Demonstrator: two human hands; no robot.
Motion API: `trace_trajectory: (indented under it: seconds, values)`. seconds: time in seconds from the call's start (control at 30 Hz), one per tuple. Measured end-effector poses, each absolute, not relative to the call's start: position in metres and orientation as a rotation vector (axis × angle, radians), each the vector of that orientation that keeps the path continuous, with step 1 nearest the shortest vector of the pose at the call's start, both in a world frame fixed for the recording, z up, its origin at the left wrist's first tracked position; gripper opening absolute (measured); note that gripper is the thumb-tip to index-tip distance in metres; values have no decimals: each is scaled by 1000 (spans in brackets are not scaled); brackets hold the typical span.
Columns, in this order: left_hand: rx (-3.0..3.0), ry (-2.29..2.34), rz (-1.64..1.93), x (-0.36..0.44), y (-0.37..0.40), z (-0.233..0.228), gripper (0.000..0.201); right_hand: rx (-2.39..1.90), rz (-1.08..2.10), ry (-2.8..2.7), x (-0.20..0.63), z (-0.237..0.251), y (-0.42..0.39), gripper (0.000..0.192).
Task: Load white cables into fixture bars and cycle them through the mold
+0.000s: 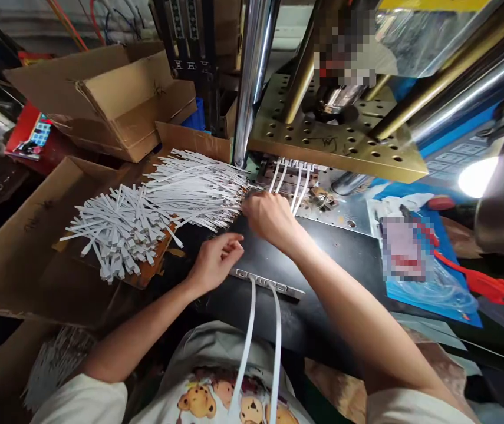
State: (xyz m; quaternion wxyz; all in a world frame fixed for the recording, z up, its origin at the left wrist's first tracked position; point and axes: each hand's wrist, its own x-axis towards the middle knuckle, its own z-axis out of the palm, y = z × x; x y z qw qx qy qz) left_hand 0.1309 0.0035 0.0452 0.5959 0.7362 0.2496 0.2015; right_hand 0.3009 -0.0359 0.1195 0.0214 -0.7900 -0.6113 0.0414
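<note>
Cable pile (198, 182) left of press (273, 138); cable fixture (292, 291) before press, on bench (349, 253).

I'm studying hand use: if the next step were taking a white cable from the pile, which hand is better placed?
Probably the right hand: its fingers are at the right edge of the cable pile. The left hand is nearer the metal strip.
</note>
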Motion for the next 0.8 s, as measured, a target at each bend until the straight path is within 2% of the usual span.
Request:
trace_trajectory:
  seconds: [0.1,0.2,0.33,0.5,0.63,0.8]
  values:
    - [1152,668,326,151,6,51,48,-2326,446,-1811,298,136,-63,23]
    - [1045,633,256,164,-1,52,58,-2167,664,-1678,299,133,-90,23]
    - [1136,644,267,154,-8,48,50,-2184,360,-1486,308,100,-136,16]
    - [1969,354,621,115,5,40,10,-1906,180,-1238,292,47,-197,11]
    - [2321,-14,720,100,10,32,10,-1876,17,-1206,261,19,-217,10]
    - [2458,-106,649,104,2,34,8,-1905,-122,-1371,248,17,-219,14]
